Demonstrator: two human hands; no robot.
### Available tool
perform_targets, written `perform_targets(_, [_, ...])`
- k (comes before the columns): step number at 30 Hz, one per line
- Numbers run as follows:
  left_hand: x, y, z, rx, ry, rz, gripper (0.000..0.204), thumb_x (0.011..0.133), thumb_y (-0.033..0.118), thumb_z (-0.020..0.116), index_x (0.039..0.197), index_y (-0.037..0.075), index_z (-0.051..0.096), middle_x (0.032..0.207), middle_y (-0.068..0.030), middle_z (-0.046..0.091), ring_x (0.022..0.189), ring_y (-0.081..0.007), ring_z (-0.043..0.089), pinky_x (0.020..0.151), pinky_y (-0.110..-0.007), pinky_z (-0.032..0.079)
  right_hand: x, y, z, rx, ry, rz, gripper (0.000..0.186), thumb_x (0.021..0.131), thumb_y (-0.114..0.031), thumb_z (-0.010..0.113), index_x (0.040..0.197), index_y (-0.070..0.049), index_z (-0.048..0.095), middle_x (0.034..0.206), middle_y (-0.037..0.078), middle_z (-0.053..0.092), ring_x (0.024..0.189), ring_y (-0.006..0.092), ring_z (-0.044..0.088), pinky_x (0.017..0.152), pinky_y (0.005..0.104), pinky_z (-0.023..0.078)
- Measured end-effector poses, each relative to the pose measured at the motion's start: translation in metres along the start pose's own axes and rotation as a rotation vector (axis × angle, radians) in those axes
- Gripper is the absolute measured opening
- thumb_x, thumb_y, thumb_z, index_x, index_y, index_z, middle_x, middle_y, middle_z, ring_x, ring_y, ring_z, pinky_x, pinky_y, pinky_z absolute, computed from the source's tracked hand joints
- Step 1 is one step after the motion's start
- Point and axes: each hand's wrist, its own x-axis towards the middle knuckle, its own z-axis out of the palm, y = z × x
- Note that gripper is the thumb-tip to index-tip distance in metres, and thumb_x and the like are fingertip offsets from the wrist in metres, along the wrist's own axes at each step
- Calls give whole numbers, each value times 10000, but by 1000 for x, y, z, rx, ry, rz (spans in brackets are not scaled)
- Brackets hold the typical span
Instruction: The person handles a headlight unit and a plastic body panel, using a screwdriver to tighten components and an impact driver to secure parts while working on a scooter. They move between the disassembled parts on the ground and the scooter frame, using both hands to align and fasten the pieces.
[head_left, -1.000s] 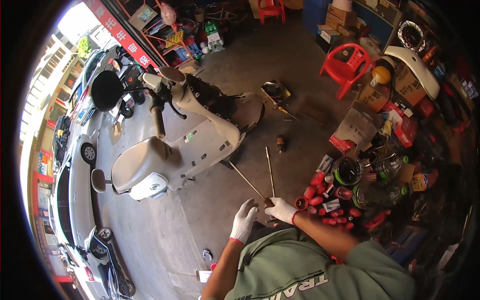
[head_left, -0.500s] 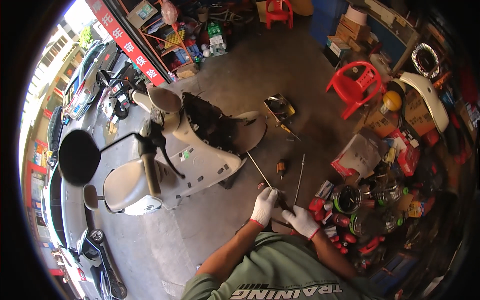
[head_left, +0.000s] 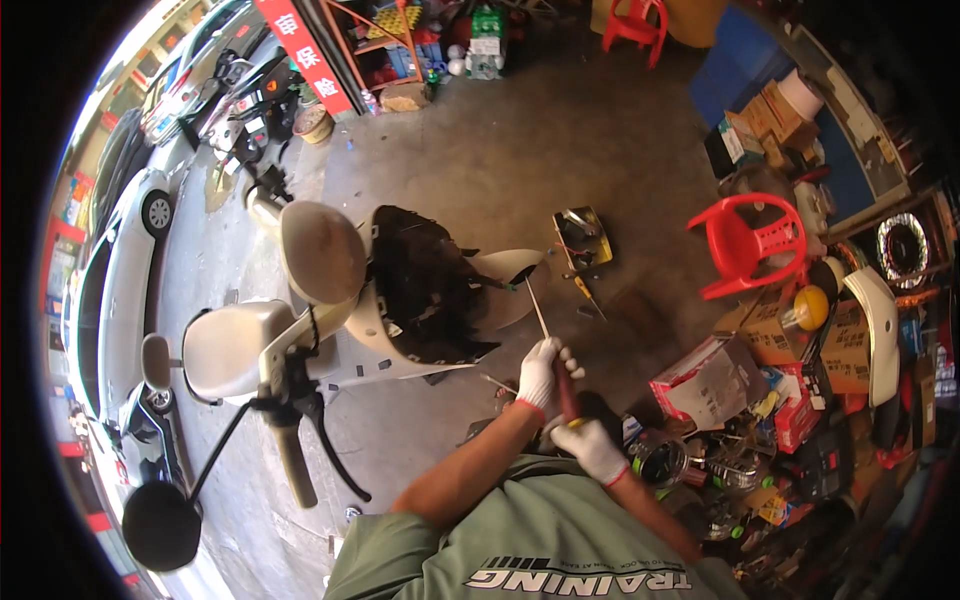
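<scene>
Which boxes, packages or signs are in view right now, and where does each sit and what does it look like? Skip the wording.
Red banner sign: top left, by the shop entrance, long slanted strip with white characters.
Cardboard boxes: right side, beyond the red plastic chair, brown, stacked.
Open carton: right of the gloved hands, red and white outside, grey flaps.
Green and white packs: top centre, stacked on the floor.
No screens visible.
</scene>
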Motion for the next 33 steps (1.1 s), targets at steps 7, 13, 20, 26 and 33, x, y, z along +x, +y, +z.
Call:
perform_targets(7, [111,-76,150,567,-403,-47,215,1048,228,495,933,54,545,788,-44,584,648,-153,561,631,-312,494,-50,-10,-210,285,692,120,191,999,-134,528,1004,17,643,923,69,658,815,171,653,777,310,547])
perform_targets(13, [184,-118,106,1035,-107,89,237,1044,251,532,1013,28,603,800,-31,571,757,-127,551,731,-313,484,24,46,-335,168,779,277,163,994,-183,604,999,-30,659,932,18,620,801,153,625,718,319,575])
perform_targets(20, [157,-51,-9,1383,488,-234,340,991,333,509,1065,23,628,898,-224,672,876,-384,665,767,-441,512,202,46,-401,221,392,440,164,968,-181,624,896,-38,658,821,3,634,671,106,605,633,245,505])
perform_targets(26, [60,-66,-96,960,884,-338,244,974,231,538,966,5,630,698,-79,612,532,-187,573,504,-333,480,285,46,-347,81,208,493,147,951,-201,633,924,-67,690,823,-11,656,641,85,615,607,223,498])
perform_targets(33, [6,-93,-173,814,975,-396,181,965,194,554,939,21,598,675,-56,565,511,-153,523,458,-314,437,255,101,-305,105,200,588,158,951,-199,629,959,-53,688,893,18,672,665,117,638,653,248,530])
